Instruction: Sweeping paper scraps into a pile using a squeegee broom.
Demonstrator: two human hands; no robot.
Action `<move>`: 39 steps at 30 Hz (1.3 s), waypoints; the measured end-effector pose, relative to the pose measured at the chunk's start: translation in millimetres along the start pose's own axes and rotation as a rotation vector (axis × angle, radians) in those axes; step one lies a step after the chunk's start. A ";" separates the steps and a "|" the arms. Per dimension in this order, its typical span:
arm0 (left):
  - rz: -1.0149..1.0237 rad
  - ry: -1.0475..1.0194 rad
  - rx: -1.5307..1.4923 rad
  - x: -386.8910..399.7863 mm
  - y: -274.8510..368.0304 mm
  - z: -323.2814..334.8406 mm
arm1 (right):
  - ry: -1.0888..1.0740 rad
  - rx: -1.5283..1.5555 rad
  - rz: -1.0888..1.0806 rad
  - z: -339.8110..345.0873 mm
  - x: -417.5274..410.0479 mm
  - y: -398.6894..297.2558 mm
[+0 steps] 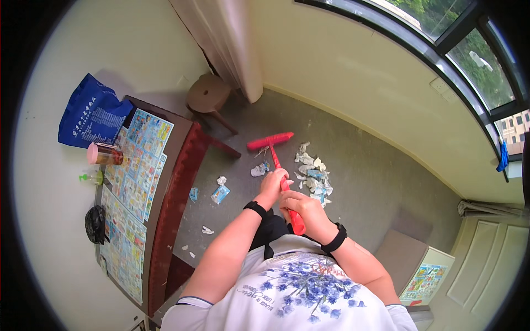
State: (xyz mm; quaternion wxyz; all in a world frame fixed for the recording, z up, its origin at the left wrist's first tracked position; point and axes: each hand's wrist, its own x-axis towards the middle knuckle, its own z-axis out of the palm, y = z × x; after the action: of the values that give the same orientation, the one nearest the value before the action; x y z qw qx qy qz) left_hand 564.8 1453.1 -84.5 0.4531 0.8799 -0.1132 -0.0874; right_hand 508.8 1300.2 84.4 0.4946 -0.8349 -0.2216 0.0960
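A red broom point(271, 140) reaches out in front of me, its wide head low over the grey floor. My left hand point(273, 185) grips the middle of its handle, and my right hand point(305, 207) is closed around the handle nearer its end, close to my body. To the right of the broom lies a heap of crumpled paper point(314, 176) with some blue-printed pieces in it. Just left of the handle is a crumpled wrapper point(260, 169). Farther left lie a blue and white packet point(220, 194) and a white paper scrap point(207, 230).
At left stands a dark red wooden table point(178, 173) bearing printed sheets, a blue bag point(93, 113), a pink-lidded jar point(103, 154) and a black plastic bag point(95, 224). A brown stool point(208, 93) stands beyond it, near a curtain point(232, 45). A box-shaped cabinet point(403, 258) is at right.
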 end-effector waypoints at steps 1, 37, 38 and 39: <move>-0.007 -0.037 0.048 -3.4 -1.3 -1.0 | 0.000 0.002 0.008 3.4 -1.9 -1.5; 0.113 -0.255 -0.255 -0.3 31.8 60.7 | 0.378 -0.207 0.282 27.8 -39.6 -42.1; 0.072 -0.300 -0.240 -1.7 16.8 73.1 | 0.357 -0.177 0.294 32.8 -40.9 -33.7; 0.077 -0.314 -0.242 -2.6 20.5 72.9 | 0.367 -0.178 0.305 33.7 -43.7 -31.4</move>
State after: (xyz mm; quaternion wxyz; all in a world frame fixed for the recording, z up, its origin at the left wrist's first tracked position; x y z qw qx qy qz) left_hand 541.2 1385.6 -109.5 0.5352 0.7898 -0.2045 -0.2190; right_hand 448.7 1319.2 92.6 0.4308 -0.9024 -0.0071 -0.0035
